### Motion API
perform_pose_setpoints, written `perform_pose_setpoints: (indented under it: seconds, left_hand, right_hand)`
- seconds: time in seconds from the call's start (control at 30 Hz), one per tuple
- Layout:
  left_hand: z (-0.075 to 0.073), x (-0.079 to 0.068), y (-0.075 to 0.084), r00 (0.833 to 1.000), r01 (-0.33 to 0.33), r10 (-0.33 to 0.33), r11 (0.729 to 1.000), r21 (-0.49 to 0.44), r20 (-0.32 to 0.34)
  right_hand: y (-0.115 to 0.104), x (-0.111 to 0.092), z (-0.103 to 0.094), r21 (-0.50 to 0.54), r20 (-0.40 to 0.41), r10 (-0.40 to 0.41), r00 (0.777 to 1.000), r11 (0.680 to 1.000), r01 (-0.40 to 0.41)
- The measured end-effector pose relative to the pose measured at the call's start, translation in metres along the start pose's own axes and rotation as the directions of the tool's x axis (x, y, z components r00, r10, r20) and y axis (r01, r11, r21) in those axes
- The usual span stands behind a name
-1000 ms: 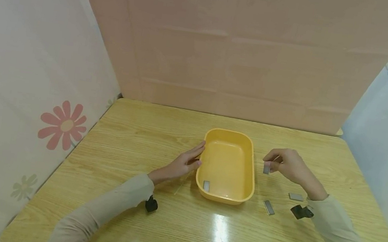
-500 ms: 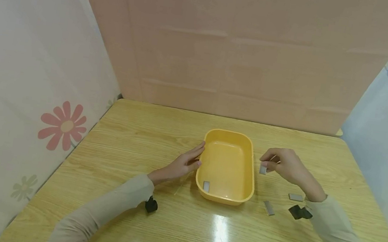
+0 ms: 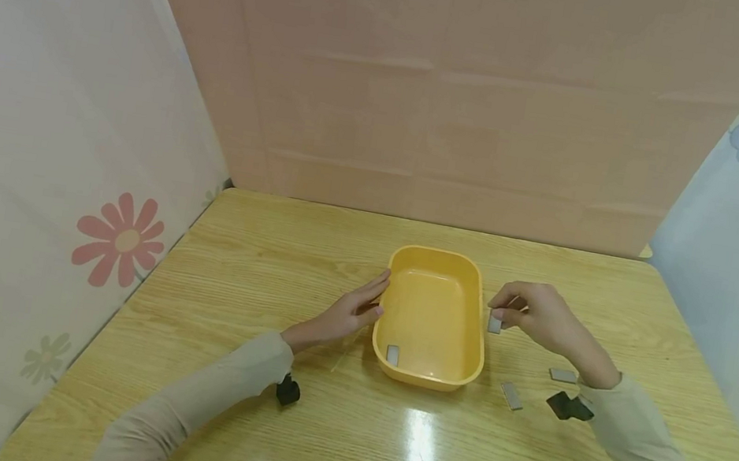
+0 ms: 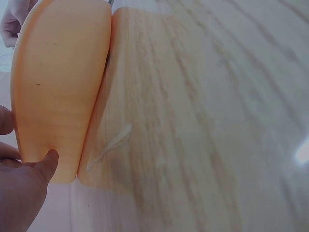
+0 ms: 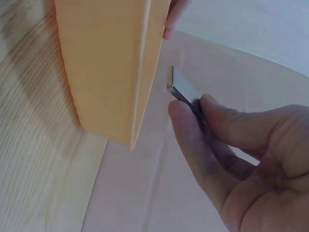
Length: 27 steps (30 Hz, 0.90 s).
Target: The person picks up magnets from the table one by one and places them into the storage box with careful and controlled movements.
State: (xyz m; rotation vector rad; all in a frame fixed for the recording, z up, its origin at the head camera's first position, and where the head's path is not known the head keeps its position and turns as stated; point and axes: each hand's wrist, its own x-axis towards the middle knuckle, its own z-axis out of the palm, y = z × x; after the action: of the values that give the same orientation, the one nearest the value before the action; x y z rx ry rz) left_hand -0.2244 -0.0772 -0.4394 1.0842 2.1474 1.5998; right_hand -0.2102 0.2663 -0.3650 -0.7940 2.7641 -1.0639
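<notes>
My right hand (image 3: 536, 313) pinches a small flat silver metal block (image 5: 184, 92) between thumb and fingertips, just outside the right rim of a yellow plastic basin (image 3: 432, 312). One end of the block sticks out past the fingertips in the right wrist view. On the basin's other side, my left hand (image 3: 350, 313) rests with fairly straight fingers against the wall, its thumb (image 4: 49, 158) on the outside. A similar metal block (image 3: 392, 355) lies inside the basin at its near left corner.
Two more metal blocks, one slanted (image 3: 512, 396) and one lying crosswise (image 3: 563, 376), are on the wooden table (image 3: 249, 268) right of the basin. Black wrist devices sit near both sleeves. Printed cloth hangs at the sides, a plain pinkish sheet behind.
The right hand has moved slightly left with the metal block, closer to the basin's rim. My left hand and the basin have stayed put.
</notes>
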Motion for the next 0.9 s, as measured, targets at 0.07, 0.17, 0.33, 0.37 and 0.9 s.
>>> perform_pose_setpoints:
  seconds: [0.07,0.17,0.33,0.37,0.9]
  left_hand:
    - [-0.001,-0.001,0.007,1.0,0.002,-0.002,1.0,0.007,0.004]
    - [-0.001,-0.001,0.01,1.0,0.003,-0.003,1.0,0.008,0.001]
    - [0.0,-0.001,0.009,1.0,0.004,-0.004,1.0,-0.012,0.002]
    - [0.0,-0.001,0.009,1.0,0.004,-0.004,1.0,-0.015,0.003]
    - [0.002,0.001,-0.011,1.0,0.015,-0.015,1.0,0.008,-0.001]
  right_hand:
    - [-0.001,0.0,0.0,-0.002,0.004,-0.002,1.0,1.0,0.002]
    - [-0.003,0.001,0.001,0.001,0.008,0.0,1.0,1.0,0.0]
    - [-0.004,0.001,0.002,0.014,0.011,-0.017,1.0,1.0,0.017]
    - [-0.005,0.001,0.002,0.013,0.011,-0.021,1.0,1.0,0.021]
    - [-0.01,0.0,0.008,0.019,0.036,-0.029,0.999,0.999,0.028]
